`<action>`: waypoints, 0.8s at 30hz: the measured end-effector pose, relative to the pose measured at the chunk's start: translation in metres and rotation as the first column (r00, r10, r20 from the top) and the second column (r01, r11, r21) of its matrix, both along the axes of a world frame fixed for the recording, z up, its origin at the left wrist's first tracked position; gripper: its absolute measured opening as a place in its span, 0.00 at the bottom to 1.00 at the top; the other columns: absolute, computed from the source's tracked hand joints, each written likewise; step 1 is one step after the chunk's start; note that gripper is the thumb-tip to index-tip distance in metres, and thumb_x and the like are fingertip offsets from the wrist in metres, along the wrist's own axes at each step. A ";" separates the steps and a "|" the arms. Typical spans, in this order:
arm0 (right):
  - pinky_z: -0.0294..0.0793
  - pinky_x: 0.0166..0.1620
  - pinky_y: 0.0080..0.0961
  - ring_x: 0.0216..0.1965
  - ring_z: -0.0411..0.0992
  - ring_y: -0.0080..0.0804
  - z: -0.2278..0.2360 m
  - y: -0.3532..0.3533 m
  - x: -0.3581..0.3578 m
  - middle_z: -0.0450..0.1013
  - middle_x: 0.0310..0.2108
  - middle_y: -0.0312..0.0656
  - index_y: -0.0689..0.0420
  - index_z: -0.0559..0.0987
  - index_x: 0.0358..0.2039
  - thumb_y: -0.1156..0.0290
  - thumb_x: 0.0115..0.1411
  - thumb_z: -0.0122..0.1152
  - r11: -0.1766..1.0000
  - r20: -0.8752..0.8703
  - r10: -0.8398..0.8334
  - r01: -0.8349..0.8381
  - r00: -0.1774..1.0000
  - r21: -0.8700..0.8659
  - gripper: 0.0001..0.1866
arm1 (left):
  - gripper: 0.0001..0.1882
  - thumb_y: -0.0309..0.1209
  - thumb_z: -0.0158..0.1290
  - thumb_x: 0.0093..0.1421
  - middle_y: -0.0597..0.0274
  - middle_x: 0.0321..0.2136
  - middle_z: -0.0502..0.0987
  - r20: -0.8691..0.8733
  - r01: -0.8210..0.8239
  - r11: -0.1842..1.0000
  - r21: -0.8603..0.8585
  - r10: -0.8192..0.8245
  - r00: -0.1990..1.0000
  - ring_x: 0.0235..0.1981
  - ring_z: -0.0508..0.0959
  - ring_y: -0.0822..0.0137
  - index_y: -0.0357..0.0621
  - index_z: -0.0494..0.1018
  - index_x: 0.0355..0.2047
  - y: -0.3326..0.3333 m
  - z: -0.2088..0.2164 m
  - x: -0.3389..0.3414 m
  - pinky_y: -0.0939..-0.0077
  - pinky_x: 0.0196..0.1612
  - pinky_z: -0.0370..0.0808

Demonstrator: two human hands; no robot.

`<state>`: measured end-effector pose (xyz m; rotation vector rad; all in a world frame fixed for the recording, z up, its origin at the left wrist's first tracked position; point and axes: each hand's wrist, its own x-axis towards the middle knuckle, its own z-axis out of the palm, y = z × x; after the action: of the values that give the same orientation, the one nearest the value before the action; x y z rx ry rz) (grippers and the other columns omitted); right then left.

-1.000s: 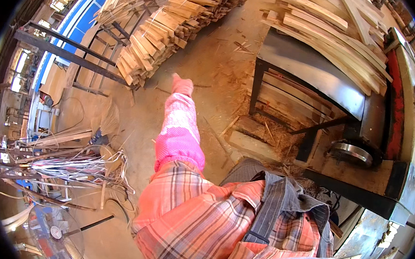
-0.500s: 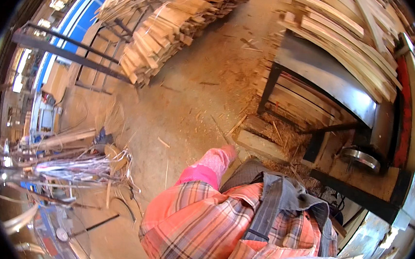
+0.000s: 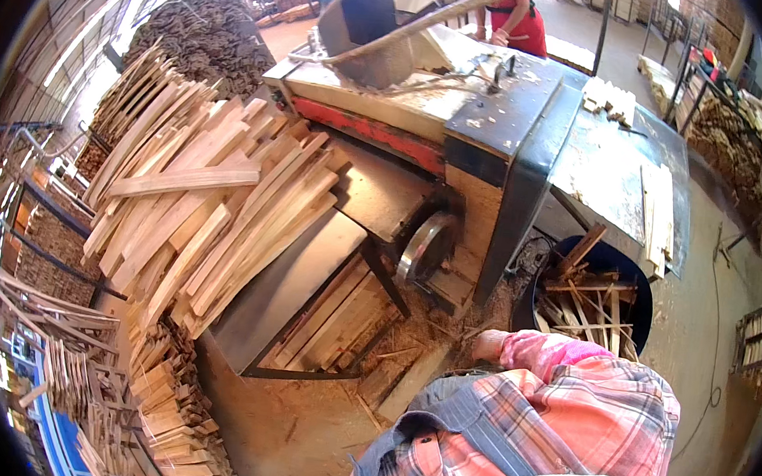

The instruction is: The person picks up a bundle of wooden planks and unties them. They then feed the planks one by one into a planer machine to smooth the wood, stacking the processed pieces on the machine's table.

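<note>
Head view shows one pink-gloved hand (image 3: 491, 343), likely the right, empty near the scrap bin (image 3: 636, 298); its grip, and the other hand, can't be made out.

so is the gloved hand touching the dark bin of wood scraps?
Cannot tell. In the head view the pink-gloved hand sits low beside the dark bin, but the plaid sleeve and fisheye bend hide any contact or gap.
</note>
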<state>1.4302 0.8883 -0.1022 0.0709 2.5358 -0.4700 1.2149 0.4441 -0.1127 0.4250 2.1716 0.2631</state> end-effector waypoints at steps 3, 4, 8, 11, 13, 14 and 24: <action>0.82 0.48 0.41 0.47 0.81 0.47 -0.011 0.004 0.023 0.83 0.44 0.45 0.48 0.87 0.42 0.63 0.54 0.66 0.985 0.161 -0.149 0.161 0.976 -0.063 0.15 | 0.16 0.40 0.53 0.62 0.47 0.40 0.82 -0.007 0.066 0.998 0.024 -0.066 0.998 0.42 0.82 0.46 0.47 0.81 0.45 -0.026 -0.004 0.011 0.51 0.43 0.78; 0.81 0.49 0.42 0.47 0.81 0.47 -0.024 0.002 0.043 0.82 0.44 0.47 0.51 0.87 0.42 0.61 0.57 0.64 0.982 0.159 -0.187 0.187 0.969 0.016 0.14 | 0.16 0.40 0.54 0.61 0.47 0.39 0.83 -0.051 0.316 0.948 0.022 -0.315 0.948 0.41 0.83 0.47 0.47 0.81 0.44 -0.024 -0.011 0.011 0.51 0.42 0.78; 0.77 0.56 0.41 0.54 0.78 0.51 0.088 -0.012 0.046 0.80 0.50 0.53 0.53 0.85 0.48 0.51 0.60 0.57 0.692 0.371 -0.663 0.722 0.650 -0.029 0.24 | 0.13 0.38 0.55 0.60 0.47 0.35 0.84 -0.233 0.591 0.807 -0.025 -0.579 0.781 0.37 0.84 0.47 0.48 0.82 0.41 -0.010 -0.011 0.014 0.50 0.38 0.80; 0.74 0.57 0.39 0.57 0.76 0.51 0.078 0.010 0.062 0.80 0.51 0.52 0.55 0.85 0.49 0.40 0.67 0.51 0.776 0.304 -0.577 0.625 0.758 -0.086 0.31 | 0.12 0.39 0.56 0.56 0.48 0.22 0.79 -0.164 0.124 0.923 0.365 -0.068 0.984 0.27 0.81 0.47 0.44 0.80 0.31 0.034 -0.015 0.011 0.50 0.32 0.77; 0.75 0.56 0.38 0.55 0.77 0.51 0.066 0.030 0.062 0.80 0.50 0.52 0.56 0.85 0.48 0.43 0.68 0.51 0.817 0.281 -0.533 0.572 0.798 -0.074 0.29 | 0.14 0.42 0.56 0.55 0.47 0.22 0.79 -0.381 0.440 0.853 0.279 -0.322 0.866 0.26 0.81 0.46 0.42 0.80 0.29 0.053 -0.017 0.008 0.52 0.31 0.77; 0.75 0.56 0.40 0.53 0.78 0.51 0.056 0.034 0.058 0.81 0.47 0.53 0.55 0.86 0.46 0.43 0.66 0.55 0.816 0.279 -0.534 0.573 0.798 -0.078 0.28 | 0.16 0.43 0.56 0.55 0.47 0.22 0.79 -0.453 0.691 0.712 0.125 -0.578 0.679 0.26 0.81 0.46 0.42 0.80 0.29 0.053 -0.019 0.008 0.53 0.31 0.78; 0.81 0.45 0.44 0.41 0.81 0.49 -0.052 0.127 0.041 0.83 0.41 0.46 0.51 0.88 0.40 0.54 0.62 0.61 0.933 0.059 -0.346 0.350 0.936 -0.080 0.16 | 0.19 0.45 0.54 0.57 0.41 0.34 0.82 -0.034 0.002 1.000 0.012 -0.002 0.999 0.38 0.83 0.44 0.40 0.80 0.37 0.078 0.002 0.043 0.56 0.44 0.77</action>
<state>1.4714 1.0158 -0.1541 0.4989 2.4605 -0.7096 1.2583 0.5225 -0.1106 0.4414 2.2035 0.2694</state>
